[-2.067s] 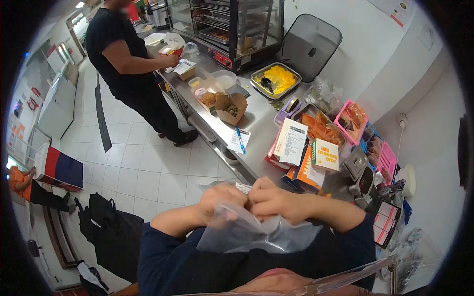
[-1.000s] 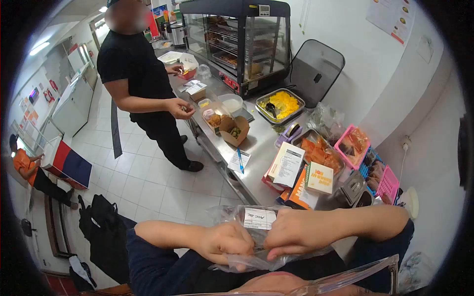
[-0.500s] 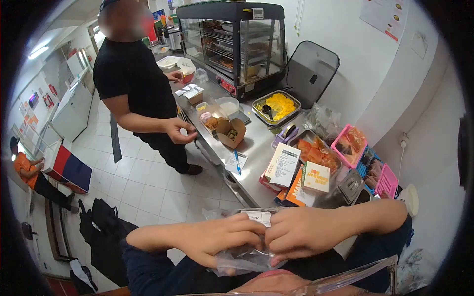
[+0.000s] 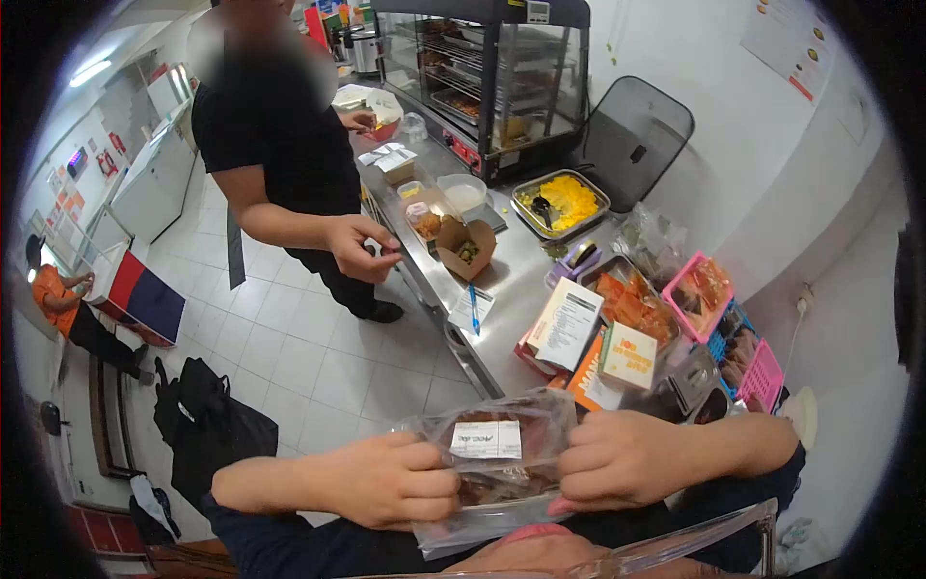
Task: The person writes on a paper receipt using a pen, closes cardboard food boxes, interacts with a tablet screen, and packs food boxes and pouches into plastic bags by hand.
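A clear plastic bag (image 4: 502, 492) with dark reddish-brown contents is held up close to my body. A white label (image 4: 486, 440) with handwriting shows on its upper part. My left hand (image 4: 400, 481) is closed on the bag's left edge, and my right hand (image 4: 612, 460) grips the right edge with curled fingers. Beyond the bag, on the steel counter (image 4: 502, 333), lie a paper slip with a blue pen (image 4: 475, 309), an open brown carton (image 4: 466, 249) and stacked boxes (image 4: 569, 323).
A co-worker (image 4: 280, 145) stands at the counter's left side, one hand over its edge. A yellow food tray (image 4: 561, 203), a glass warming cabinet (image 4: 492, 87), a tray of orange food (image 4: 632, 304) and pink baskets (image 4: 762, 376) line the back. A black bag (image 4: 217, 425) is on the floor.
My hands have moved apart to the bag's two sides, so its label and contents show more. The co-worker's near hand has come over the counter edge. The view has shifted slightly.
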A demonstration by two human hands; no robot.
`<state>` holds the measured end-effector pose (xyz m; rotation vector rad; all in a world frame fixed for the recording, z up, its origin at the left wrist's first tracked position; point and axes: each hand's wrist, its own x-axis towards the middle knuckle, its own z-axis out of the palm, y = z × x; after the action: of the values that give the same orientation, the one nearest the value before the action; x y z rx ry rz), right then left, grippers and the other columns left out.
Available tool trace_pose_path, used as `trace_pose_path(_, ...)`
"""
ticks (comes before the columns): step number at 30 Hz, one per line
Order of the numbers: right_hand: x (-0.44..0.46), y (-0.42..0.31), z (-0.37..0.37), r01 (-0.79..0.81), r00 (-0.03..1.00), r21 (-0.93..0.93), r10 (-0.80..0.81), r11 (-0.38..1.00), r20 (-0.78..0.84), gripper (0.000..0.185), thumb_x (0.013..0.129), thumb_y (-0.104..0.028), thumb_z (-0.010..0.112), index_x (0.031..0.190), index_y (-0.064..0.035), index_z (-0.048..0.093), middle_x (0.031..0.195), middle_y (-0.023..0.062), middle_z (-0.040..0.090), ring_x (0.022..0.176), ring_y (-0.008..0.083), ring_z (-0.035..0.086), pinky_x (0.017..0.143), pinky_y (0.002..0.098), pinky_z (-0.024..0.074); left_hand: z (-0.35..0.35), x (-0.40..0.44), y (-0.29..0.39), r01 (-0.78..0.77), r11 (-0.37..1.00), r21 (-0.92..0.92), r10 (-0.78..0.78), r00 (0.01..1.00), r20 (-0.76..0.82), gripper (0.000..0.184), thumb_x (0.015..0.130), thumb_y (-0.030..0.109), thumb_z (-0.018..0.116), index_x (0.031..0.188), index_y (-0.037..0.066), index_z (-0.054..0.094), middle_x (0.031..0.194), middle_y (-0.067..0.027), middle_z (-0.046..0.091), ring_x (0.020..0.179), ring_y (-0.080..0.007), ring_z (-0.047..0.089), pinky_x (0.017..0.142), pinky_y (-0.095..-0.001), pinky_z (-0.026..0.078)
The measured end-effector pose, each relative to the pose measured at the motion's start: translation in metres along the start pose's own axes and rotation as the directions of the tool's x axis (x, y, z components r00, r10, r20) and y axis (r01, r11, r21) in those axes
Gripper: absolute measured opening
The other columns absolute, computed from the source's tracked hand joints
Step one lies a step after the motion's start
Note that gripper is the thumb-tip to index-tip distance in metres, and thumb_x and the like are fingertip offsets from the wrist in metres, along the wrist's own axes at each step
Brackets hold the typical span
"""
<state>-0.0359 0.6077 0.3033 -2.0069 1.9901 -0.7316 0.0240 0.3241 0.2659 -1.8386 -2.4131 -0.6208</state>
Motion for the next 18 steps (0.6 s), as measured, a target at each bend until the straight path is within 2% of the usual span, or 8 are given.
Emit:
trace_pose_path(3, 0.006, 0.025, 0.002, -0.055, 0.999, 0.045, 0.055, 0.997, 0.002, 0.023, 0.084, -0.022, 0.059, 0.069, -0.0090, 0.048, 0.070, 0.0045, 0.046, 0.065, 0.0215, 0.048, 0.057, 0.0338, 0.0368, 0.000, -0.026, -0.015, 0.085, 0.996, 0.004, -0.085, 0.995, 0.048, 0.027, 0.071, 0.028, 0.062, 0.094, 0.016, 0.052, 0.091, 0.0008, 0.047, 0.078, -0.0170, 0.046, 0.064, -0.0306, 0.040)
trace_pose_path(6, 0.027, 0.055, -0.004, -0.072, 0.997, 0.074, 0.072, 0.995, 0.001, 0.023, 0.084, -0.021, 0.060, 0.069, -0.0081, 0.048, 0.069, 0.0061, 0.046, 0.064, 0.0236, 0.050, 0.058, 0.0350, 0.0379, -0.005, -0.058, -0.040, 0.183, 0.983, 0.015, -0.181, 0.981, -0.062, 0.024, 0.072, 0.028, 0.064, 0.088, 0.015, 0.054, 0.088, 0.0014, 0.049, 0.074, -0.0165, 0.045, 0.064, -0.0302, 0.040)
trace_pose_path(9, 0.062, 0.107, 0.005, -0.067, 0.997, 0.084, 0.070, 0.994, -0.040, 0.024, 0.084, -0.020, 0.060, 0.069, -0.0065, 0.047, 0.068, 0.0081, 0.046, 0.065, 0.0257, 0.051, 0.059, 0.0369, 0.0394, -0.011, -0.098, -0.089, 0.218, 0.976, -0.001, -0.217, 0.972, -0.090, 0.022, 0.072, 0.027, 0.066, 0.083, 0.012, 0.054, 0.083, -0.0003, 0.050, 0.071, -0.0185, 0.045, 0.063, -0.0310, 0.040)
trace_pose_path(11, 0.108, 0.145, -0.004, -0.119, 0.990, 0.060, 0.124, 0.991, -0.074, 0.025, 0.085, -0.021, 0.059, 0.070, -0.0045, 0.047, 0.069, 0.0114, 0.046, 0.064, 0.0288, 0.051, 0.058, 0.0386, 0.0405, -0.010, -0.124, -0.140, 0.286, 0.957, 0.054, -0.274, 0.947, -0.166, 0.022, 0.072, 0.025, 0.067, 0.083, 0.011, 0.055, 0.084, -0.0017, 0.051, 0.074, -0.0208, 0.047, 0.066, -0.0331, 0.041)
trace_pose_path(13, 0.150, 0.184, -0.009, -0.241, 0.968, 0.076, 0.245, 0.968, -0.053, 0.020, 0.084, -0.018, 0.059, 0.075, -0.0035, 0.049, 0.073, 0.0118, 0.047, 0.067, 0.0304, 0.052, 0.060, 0.0394, 0.0415, -0.010, -0.148, -0.190, 0.321, 0.944, 0.076, -0.295, 0.925, -0.241, 0.021, 0.072, 0.022, 0.068, 0.084, 0.009, 0.055, 0.087, -0.0032, 0.053, 0.079, -0.0233, 0.050, 0.070, -0.0353, 0.042)
trace_pose_path(15, 0.180, 0.223, -0.003, -0.154, 0.985, 0.031, 0.156, 0.988, -0.078, 0.017, 0.081, -0.016, 0.061, 0.078, -0.0033, 0.050, 0.078, 0.0109, 0.048, 0.071, 0.0304, 0.052, 0.062, 0.0391, 0.0421, -0.008, -0.166, -0.228, 0.336, 0.939, 0.073, -0.293, 0.892, -0.344, 0.021, 0.072, 0.019, 0.068, 0.086, 0.008, 0.056, 0.091, -0.0049, 0.055, 0.084, -0.0261, 0.052, 0.075, -0.0377, 0.043)
trace_pose_path(16, 0.192, 0.241, 0.001, -0.148, 0.983, 0.023, 0.149, 0.989, -0.107, 0.016, 0.081, -0.016, 0.061, 0.079, -0.0035, 0.051, 0.079, 0.0106, 0.048, 0.073, 0.0301, 0.052, 0.063, 0.0388, 0.0423, -0.008, -0.175, -0.239, 0.394, 0.919, 0.030, -0.363, 0.872, -0.328, 0.024, 0.072, 0.017, 0.069, 0.091, 0.007, 0.057, 0.095, -0.0069, 0.056, 0.091, -0.0280, 0.053, 0.079, -0.0400, 0.043)
trace_pose_path(18, 0.214, 0.270, 0.003, -0.128, 0.977, 0.003, 0.127, 0.992, -0.171, 0.015, 0.079, -0.015, 0.061, 0.081, -0.0041, 0.051, 0.080, 0.0101, 0.049, 0.075, 0.0294, 0.053, 0.064, 0.0382, 0.0428, -0.008, -0.190, -0.268, 0.390, 0.921, 0.002, -0.367, 0.868, -0.334, 0.026, 0.072, 0.017, 0.069, 0.094, 0.007, 0.058, 0.098, -0.0085, 0.057, 0.094, -0.0291, 0.053, 0.080, -0.0403, 0.043)
